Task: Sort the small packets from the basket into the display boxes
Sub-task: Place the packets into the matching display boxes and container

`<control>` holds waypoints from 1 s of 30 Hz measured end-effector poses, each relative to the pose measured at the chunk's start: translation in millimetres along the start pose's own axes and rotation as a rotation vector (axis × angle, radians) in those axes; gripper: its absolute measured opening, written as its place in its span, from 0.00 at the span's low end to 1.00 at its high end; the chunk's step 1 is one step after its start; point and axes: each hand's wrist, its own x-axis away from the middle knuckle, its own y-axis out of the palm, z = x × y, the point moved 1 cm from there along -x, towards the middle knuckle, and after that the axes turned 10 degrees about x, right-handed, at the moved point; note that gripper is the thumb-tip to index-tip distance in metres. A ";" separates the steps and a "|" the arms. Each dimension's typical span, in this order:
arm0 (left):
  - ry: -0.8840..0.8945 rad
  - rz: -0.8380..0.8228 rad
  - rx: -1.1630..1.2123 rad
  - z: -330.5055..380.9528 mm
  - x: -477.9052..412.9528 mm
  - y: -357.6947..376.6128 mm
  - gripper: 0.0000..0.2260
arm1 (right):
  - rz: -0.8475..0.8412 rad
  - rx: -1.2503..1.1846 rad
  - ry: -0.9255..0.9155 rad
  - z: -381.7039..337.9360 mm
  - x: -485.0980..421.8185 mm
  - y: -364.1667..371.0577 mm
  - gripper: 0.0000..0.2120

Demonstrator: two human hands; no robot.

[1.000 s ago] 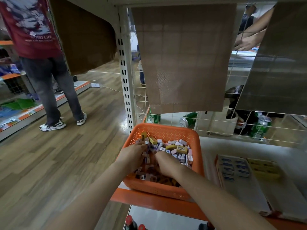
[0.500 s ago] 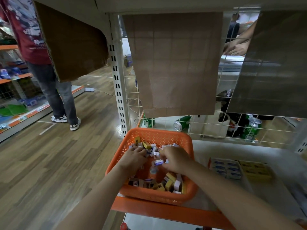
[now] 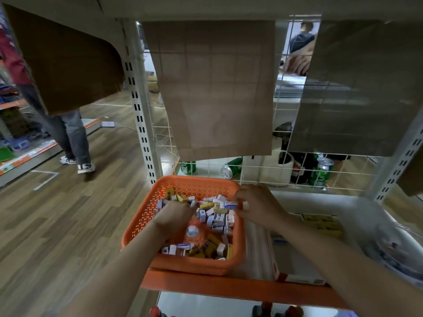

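An orange perforated basket (image 3: 146, 216) sits at the shelf's left end, holding several small white, blue and yellow packets (image 3: 215, 216). My left hand (image 3: 174, 216) reaches down into the packets at the basket's left side, fingers curled among them. My right hand (image 3: 258, 204) hovers over the basket's right rim, pinching a small white and blue packet (image 3: 231, 205) with more in its fingers. To the right, display boxes (image 3: 320, 221) lie on the shelf, blurred and partly hidden by my right arm; yellow packets show in one.
Brown cardboard sheets (image 3: 215, 88) hang on the wire grid behind the basket. Green cans (image 3: 322, 172) and a white container (image 3: 267, 172) stand behind the grid. The shelf's orange front edge (image 3: 229, 287) runs below. A person (image 3: 68, 133) stands on the wooden floor at left.
My right hand has lifted from the middle of the basket to its right rim with packets pinched. My left hand stays among the packets. The camera has tilted down and closer.
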 end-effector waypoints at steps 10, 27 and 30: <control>0.100 0.273 -0.041 68.9 -17.0 -43.3 0.14 | 0.010 -0.012 0.150 42.2 51.7 -28.9 0.08; 0.178 0.195 0.193 142.3 -49.4 -34.0 0.11 | -0.214 0.000 0.280 77.1 113.0 -3.9 0.11; 0.163 0.187 0.214 143.7 -51.7 -30.2 0.12 | -0.267 -0.036 0.287 73.0 111.0 6.8 0.10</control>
